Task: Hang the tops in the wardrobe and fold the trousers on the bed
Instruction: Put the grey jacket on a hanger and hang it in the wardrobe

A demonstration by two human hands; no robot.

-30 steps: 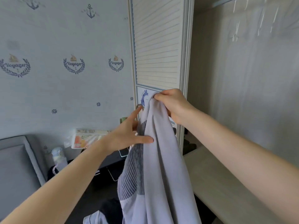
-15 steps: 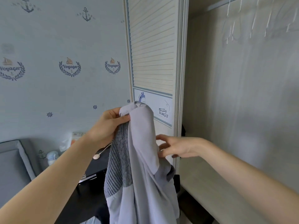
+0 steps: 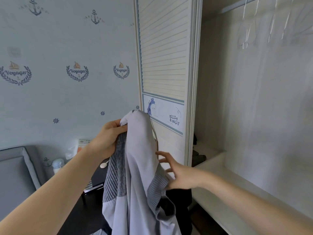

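A light lilac top (image 3: 138, 175) with grey ribbed knit parts hangs in front of me. My left hand (image 3: 108, 141) grips it high up, near its top end. My right hand (image 3: 177, 175) is lower, at the top's right side, with its fingers spread and touching the fabric beside a grey ribbed cuff. A thin hanger wire (image 3: 155, 133) shows at the top's right edge. The open wardrobe (image 3: 254, 116) is to the right, with a rail (image 3: 237, 5) and several pale hangers (image 3: 271, 28) high up.
The wardrobe's slatted sliding door (image 3: 166, 56) stands right behind the top. A pale shelf (image 3: 220, 175) runs along the wardrobe's lower part. At the lower left are a grey headboard (image 3: 15, 170) and a dark side table (image 3: 94, 180) with small items.
My left hand took hold of the top's upper end. My right hand let go there and moved down to the top's right side, fingers spread.
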